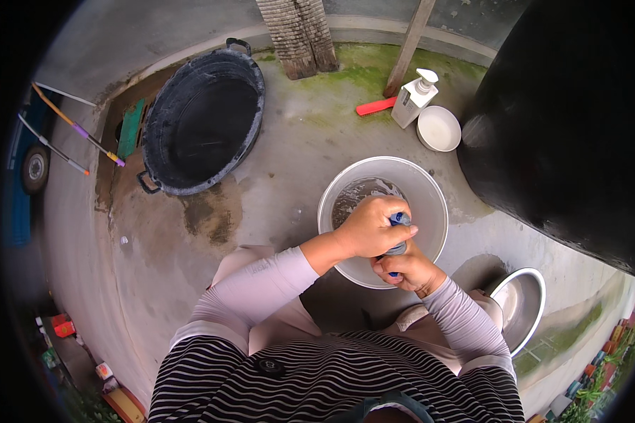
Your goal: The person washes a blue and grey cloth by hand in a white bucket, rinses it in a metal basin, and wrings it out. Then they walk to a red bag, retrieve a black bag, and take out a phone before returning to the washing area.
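Observation:
My left hand [373, 227] and my right hand [410, 267] are both closed around a bunched blue and grey cloth [400, 248]. Only bits of the cloth show between and beside my fingers, so its full shape is hidden. The left hand is the farther one, the right hand the nearer. Below them stands a round, pale metal basin [428, 185] on the concrete floor. Murky water [357, 193] with some foam lies in its bottom, partly covered by my left hand.
A large black tub [206, 121] with two handles stands left. A red brush [375, 107], a pump bottle [414, 99] and a white bowl [438, 128] sit beyond the basin. A big black container [561, 137] bulks at right. Another metal basin [518, 312] is near my right knee.

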A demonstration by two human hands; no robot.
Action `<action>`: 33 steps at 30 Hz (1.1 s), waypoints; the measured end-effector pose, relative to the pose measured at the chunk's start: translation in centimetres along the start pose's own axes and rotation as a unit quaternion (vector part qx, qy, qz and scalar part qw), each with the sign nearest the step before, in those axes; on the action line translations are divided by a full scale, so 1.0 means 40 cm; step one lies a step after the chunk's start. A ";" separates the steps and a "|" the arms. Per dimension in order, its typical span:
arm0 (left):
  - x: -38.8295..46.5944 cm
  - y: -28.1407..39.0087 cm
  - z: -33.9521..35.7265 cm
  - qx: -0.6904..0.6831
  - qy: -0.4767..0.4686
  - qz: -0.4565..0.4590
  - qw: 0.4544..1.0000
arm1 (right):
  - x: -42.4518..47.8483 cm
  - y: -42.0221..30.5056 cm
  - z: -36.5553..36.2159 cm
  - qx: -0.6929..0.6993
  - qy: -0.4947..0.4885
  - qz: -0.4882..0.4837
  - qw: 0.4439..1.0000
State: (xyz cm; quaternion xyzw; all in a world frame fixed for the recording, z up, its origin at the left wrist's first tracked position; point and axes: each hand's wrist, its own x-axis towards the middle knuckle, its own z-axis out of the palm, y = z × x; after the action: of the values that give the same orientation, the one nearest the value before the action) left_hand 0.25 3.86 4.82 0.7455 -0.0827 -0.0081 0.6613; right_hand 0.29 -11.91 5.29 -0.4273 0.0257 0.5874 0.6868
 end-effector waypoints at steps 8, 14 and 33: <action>0.015 0.003 -0.018 0.022 0.000 -0.056 0.998 | -0.001 -0.089 0.008 -0.340 0.096 -0.126 0.927; -0.010 0.004 -0.057 -0.253 -0.053 -0.083 0.962 | -0.043 -0.112 -0.009 -0.258 0.169 -0.115 0.944; -0.165 0.188 -0.031 -0.315 0.080 -0.293 0.899 | -0.099 -0.029 0.130 -0.402 0.158 -0.176 0.885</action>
State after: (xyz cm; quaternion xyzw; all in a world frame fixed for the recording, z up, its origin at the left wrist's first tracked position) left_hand -6.94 5.13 11.74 0.4871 0.1993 -0.1673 0.8336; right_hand -2.37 -11.73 11.36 -0.7514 -0.1797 0.3415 0.5353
